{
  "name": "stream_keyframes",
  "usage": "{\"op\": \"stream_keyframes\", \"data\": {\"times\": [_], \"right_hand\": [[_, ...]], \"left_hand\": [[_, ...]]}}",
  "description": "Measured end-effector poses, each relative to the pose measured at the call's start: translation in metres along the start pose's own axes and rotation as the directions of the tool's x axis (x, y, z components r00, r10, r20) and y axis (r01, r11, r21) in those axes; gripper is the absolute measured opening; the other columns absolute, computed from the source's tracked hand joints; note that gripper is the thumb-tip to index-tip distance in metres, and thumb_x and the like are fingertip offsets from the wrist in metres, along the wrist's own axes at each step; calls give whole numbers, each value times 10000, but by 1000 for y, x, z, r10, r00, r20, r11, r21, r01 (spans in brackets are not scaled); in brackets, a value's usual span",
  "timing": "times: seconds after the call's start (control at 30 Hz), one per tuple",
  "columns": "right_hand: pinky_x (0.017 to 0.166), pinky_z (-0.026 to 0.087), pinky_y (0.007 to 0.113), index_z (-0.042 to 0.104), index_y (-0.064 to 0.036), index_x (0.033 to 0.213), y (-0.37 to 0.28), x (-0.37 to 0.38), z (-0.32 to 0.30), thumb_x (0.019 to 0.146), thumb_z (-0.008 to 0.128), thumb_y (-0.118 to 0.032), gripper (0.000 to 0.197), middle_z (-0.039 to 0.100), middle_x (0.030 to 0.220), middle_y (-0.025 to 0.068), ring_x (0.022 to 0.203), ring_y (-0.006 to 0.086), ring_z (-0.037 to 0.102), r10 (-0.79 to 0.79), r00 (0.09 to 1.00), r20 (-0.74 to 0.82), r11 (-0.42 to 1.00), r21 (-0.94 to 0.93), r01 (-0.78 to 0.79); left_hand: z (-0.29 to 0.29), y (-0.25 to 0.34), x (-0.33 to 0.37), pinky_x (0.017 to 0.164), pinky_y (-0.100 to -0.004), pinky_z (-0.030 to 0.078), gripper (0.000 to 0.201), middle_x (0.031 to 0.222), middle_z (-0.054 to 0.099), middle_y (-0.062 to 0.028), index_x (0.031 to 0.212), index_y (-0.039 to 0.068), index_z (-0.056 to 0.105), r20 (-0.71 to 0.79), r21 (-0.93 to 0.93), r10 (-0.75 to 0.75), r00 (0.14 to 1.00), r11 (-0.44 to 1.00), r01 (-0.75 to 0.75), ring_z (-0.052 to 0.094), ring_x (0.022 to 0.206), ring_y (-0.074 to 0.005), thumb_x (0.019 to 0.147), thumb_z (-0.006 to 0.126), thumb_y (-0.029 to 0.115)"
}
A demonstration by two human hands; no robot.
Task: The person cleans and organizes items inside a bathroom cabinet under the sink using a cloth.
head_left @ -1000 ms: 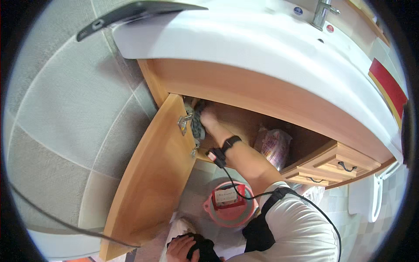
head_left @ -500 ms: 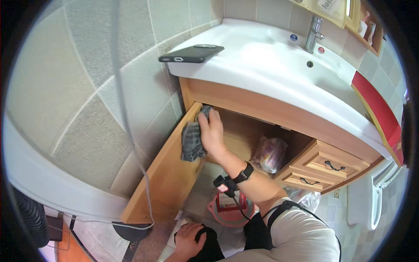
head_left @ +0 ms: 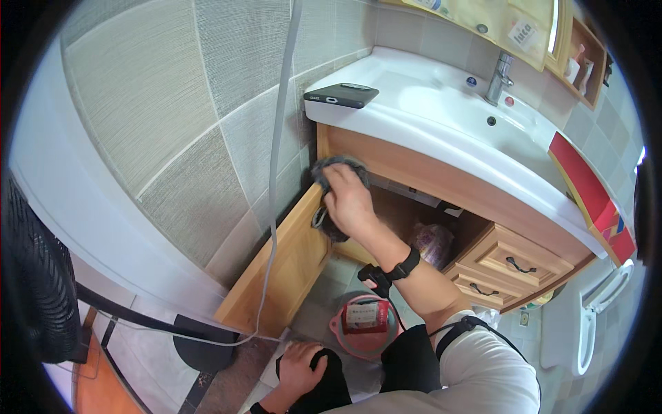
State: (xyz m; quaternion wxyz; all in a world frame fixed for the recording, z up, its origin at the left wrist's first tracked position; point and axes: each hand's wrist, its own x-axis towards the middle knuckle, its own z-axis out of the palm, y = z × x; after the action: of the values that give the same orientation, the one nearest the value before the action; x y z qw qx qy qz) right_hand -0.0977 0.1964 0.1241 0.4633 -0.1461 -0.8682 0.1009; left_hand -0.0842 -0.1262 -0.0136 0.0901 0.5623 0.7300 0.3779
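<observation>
- so, gripping what with the right hand (head_left: pixel 352 207)?
- a dark grey cloth (head_left: pixel 336 230), bunched under bent fingers (head_left: pixel 337 177) at the top edge of the open cabinet door (head_left: pixel 276 286), by the corner nearest the cabinet.
- and with the left hand (head_left: pixel 302 369)?
- nothing; just resting on a black-clad knee (head_left: pixel 336 386), loosely curved over it, not clenched.
- anything on the washbasin (head_left: pixel 427 121)?
- yes, a dark phone (head_left: pixel 343 96) on its left corner.
- and lower down?
- a plastic-wrapped bundle (head_left: pixel 432 243) inside the cabinet, plus a pink basin (head_left: pixel 360 342) with a red packet (head_left: pixel 365 317) within its rim.
</observation>
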Motion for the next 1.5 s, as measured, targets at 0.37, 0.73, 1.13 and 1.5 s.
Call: {"op": "stream_keyframes", "data": {"times": [0.37,0.73,1.13,1.5], "right_hand": [[899,477,408,560,-14,1164,-96,-38,-4,732,562,-27,432,532,1242,138,1068,343,517,-296,940,172,935,253,248],[950,451,421,572,-28,1190,-33,-13,2,739,573,-18,451,558,1236,184,1105,358,539,-107,990,89,994,39,104],[826,458,334,604,-97,1204,-179,-70,-4,672,630,-13,539,576,1195,72,916,264,558,-395,905,159,887,320,331],[961,440,406,470,-30,1290,-72,-42,12,743,563,-17,555,441,1299,199,1146,381,489,-56,998,32,985,166,50]], "left_hand": [[3,6,-5,825,-403,484,203,956,663,-109,928,50,641,0,55,5,1000,998,-5,622,901,-291,769,673,172],[-3,-2,-16,823,-403,481,209,958,651,-127,931,37,627,-101,29,-12,995,999,15,609,901,-311,771,673,163],[0,3,-18,813,-403,496,249,947,653,-133,977,34,634,-133,45,-40,990,998,46,619,893,-313,776,667,178],[-9,1,-29,805,-420,501,215,958,655,-169,969,22,654,-157,14,-61,986,998,64,619,888,-360,797,639,151]]}}
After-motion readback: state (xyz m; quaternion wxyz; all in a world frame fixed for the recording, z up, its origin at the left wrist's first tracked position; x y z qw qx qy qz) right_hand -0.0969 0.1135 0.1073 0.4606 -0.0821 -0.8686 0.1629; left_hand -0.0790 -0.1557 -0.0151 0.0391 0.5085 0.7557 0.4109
